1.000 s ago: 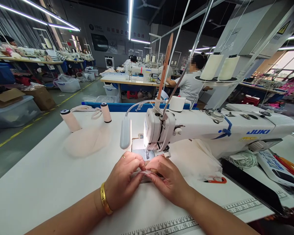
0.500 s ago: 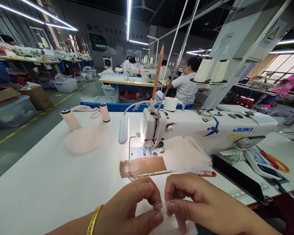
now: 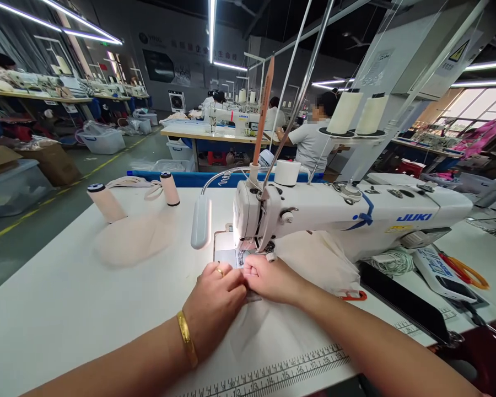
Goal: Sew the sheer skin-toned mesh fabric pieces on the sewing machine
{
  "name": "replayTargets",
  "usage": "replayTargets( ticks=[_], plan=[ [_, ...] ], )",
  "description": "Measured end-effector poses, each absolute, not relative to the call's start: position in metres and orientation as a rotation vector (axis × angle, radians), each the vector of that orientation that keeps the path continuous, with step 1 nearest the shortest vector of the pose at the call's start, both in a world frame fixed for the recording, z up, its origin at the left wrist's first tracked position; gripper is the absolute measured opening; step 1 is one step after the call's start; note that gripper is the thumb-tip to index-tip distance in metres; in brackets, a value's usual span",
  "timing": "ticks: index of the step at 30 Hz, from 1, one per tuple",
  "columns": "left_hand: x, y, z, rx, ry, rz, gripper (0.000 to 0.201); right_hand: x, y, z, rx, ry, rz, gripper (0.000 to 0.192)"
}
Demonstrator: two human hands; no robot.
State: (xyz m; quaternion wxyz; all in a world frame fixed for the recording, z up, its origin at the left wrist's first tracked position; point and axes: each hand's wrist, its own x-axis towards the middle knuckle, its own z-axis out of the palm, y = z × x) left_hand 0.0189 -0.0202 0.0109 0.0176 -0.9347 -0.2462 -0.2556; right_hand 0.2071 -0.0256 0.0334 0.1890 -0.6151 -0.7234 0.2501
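Observation:
My left hand [image 3: 219, 295] and my right hand [image 3: 268, 278] meet just in front of the needle area of a white sewing machine [image 3: 310, 207]. Both have their fingers closed on a thin, whitish sheer fabric [image 3: 254, 325], which hangs down over the table edge side toward me. The fabric's top edge is hidden under my fingers. Right of the needle, more pale sheer fabric [image 3: 314, 259] lies beneath the machine arm. A lit lamp [image 3: 200, 223] stands close to the machine head.
Two pale pink thread spools [image 3: 106, 203] and a pale fabric piece [image 3: 132, 242] lie at left. A black phone-like slab [image 3: 403, 300], orange-handled scissors [image 3: 465, 270] and a coiled cable [image 3: 392, 262] are at right. A printed ruler [image 3: 273, 377] runs along the front. A co-worker [image 3: 312, 140] sits ahead.
Both hands have moved forward and up from the table's front to the needle area, carrying the sheer fabric. They now cover the brown taped strip. The camera view has shifted slightly.

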Motion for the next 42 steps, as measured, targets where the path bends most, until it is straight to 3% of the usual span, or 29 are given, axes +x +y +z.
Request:
replayTargets(
  ticks=[6,10,14,27,42],
  plan=[
    [0.015,-0.018,0.005,-2.961,-0.772,-0.888,0.023,0.216,-0.041,0.036,-1.735,-2.118,0.438,0.018],
    [0.014,-0.015,0.005,-2.957,-0.812,-0.921,0.026,0.221,-0.057,0.037,-1.414,-2.348,0.07,0.011],
    [0.013,-0.014,0.004,-2.957,-0.837,-0.912,0.025,0.221,-0.055,0.026,-1.203,-2.439,0.121,0.015],
    [0.015,-0.014,0.007,-2.935,-0.947,-0.804,0.015,0.229,-0.04,0.005,-1.306,-2.332,0.155,0.025],
    [0.018,-0.012,-0.001,-2.928,-1.028,-0.789,0.022,0.232,-0.039,0.003,-1.361,-2.302,0.025,0.025]
  ],
)
